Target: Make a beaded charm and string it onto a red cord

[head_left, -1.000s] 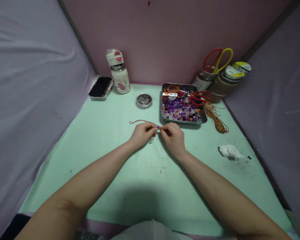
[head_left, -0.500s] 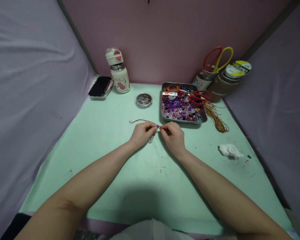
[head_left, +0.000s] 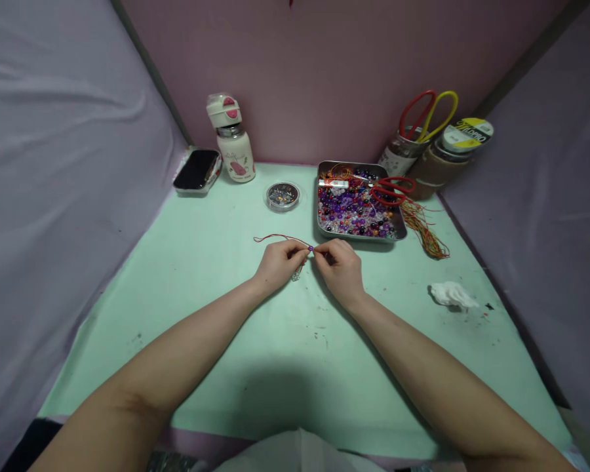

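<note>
A small purple bead [head_left: 311, 248] sits between my two hands, pinched at the fingertips of my left hand [head_left: 281, 262]. From that hand a red cord [head_left: 280, 236] trails to the left in a loop. Below its fingers hangs a small cluster of clear beads [head_left: 295, 276]. My right hand [head_left: 341, 269] is closed in a pinch at the right side of the purple bead; what lies between its fingertips, perhaps the cord's end, is too small to make out. Just behind the right hand stands a metal tray [head_left: 358, 237] full of purple, black, red and clear beads.
Red-handled scissors [head_left: 393, 191] rest on the tray's right edge, with coloured cords [head_left: 429, 233] beside it. Jars [head_left: 435, 172] stand behind. A round dish [head_left: 282, 196], a bottle [head_left: 236, 156] and a phone [head_left: 197, 169] are at the back left. Crumpled tissue [head_left: 453, 295] lies right.
</note>
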A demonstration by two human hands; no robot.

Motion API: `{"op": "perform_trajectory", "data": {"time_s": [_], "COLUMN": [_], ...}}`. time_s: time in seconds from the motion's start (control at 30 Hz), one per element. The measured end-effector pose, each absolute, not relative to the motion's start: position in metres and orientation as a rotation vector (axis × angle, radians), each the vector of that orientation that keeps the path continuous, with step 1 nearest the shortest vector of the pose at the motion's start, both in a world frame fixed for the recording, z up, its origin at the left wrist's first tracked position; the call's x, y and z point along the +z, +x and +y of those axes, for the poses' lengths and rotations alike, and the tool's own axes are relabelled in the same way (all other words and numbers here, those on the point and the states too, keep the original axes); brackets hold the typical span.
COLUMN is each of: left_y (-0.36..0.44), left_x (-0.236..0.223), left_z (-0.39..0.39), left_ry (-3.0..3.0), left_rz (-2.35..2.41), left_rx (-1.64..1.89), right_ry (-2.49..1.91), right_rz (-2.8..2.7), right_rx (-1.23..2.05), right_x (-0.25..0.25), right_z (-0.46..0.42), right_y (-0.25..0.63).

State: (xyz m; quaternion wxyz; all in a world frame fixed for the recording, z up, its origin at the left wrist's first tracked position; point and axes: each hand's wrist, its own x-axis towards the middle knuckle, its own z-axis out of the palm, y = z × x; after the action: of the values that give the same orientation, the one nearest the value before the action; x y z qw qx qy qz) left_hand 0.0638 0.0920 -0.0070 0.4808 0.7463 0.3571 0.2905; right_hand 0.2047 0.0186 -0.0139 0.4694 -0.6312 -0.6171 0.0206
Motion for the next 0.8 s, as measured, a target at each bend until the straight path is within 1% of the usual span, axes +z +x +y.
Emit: {"op": "perform_trajectory", "data": {"time_s": [0.8], "left_y": [0.0634], "left_x": [-0.0048], "left_z": [0.0893], "left_ry": [1.976], "left_rz": [0.886], "left_rx": [0.72], "right_ry": [-1.585], "right_rz": [-1.565], "right_rx": [0.056], "right_x": [-0.0127], "right_z": [0.0173], "right_y": [0.2054]}}
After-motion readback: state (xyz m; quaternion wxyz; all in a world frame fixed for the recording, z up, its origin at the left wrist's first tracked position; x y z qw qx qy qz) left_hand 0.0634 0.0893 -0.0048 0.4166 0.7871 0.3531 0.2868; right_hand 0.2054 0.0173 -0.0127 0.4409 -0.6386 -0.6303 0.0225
